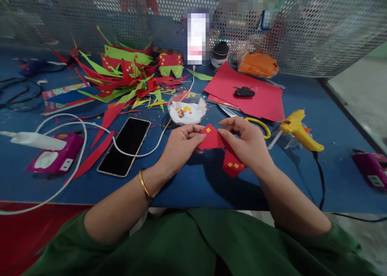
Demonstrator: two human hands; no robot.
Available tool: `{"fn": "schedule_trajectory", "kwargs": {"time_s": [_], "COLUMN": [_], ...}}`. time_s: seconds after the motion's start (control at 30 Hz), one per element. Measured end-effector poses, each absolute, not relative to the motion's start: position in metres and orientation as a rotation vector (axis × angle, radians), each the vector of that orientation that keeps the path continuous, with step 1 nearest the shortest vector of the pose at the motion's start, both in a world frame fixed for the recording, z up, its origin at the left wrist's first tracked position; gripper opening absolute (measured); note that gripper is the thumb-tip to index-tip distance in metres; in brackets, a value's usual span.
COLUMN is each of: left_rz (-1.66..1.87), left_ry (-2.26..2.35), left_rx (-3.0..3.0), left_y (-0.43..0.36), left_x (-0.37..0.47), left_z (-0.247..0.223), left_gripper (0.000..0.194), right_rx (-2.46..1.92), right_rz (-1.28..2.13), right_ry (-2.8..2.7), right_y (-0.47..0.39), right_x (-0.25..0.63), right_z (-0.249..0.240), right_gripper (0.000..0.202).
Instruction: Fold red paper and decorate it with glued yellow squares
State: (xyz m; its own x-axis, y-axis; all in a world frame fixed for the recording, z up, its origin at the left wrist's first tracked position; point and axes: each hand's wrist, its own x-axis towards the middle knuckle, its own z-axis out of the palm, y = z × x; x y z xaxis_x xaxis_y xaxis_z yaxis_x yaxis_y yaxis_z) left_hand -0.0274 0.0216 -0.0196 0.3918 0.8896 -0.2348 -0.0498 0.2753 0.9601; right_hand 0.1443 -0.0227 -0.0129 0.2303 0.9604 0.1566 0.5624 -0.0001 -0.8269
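Observation:
A red paper piece with small yellow squares point(215, 140) is held between both hands above the blue table. My left hand point(181, 145) pinches its left end between thumb and fingers. At its right side, my right hand point(243, 141) is closed on the paper, and a lower part with several yellow squares hangs beneath that hand. Just behind the hands sits a clear bowl point(175, 116) with white paper and small yellow, red and blue bits. Scissors with a yellow handle point(262, 124) lie behind my right hand, partly hidden by it.
A black-screened phone point(124, 147) and white cable lie left, near a purple power box point(60, 155). Red and green paper strips point(121, 82) are heaped behind. Red sheets point(256, 100) carry a black key. A yellow glue gun point(299, 130) lies right. A lit phone point(197, 38) stands at the back.

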Motion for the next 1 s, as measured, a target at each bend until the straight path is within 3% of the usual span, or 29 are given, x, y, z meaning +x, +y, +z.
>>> {"fn": "schedule_trajectory", "kwargs": {"time_s": [0.1,1.0], "left_rz": [0.761,0.817], "left_ry": [0.97,0.999], "left_rx": [1.057,1.279], "left_y": [0.0221,0.023], "left_x": [-0.0265,-0.0274], "left_z": [-0.0197,-0.0242], "left_gripper": [0.023,0.025], "right_rx": [-1.623,-1.518], "right_rz": [0.747,0.788], "right_ry": [-1.418,-1.451], "right_y": [-0.0222,-0.0284], "right_x": [0.1465,0.1411], "right_z": [-0.0121,-0.0211], "right_gripper": [0.016,0.019]}}
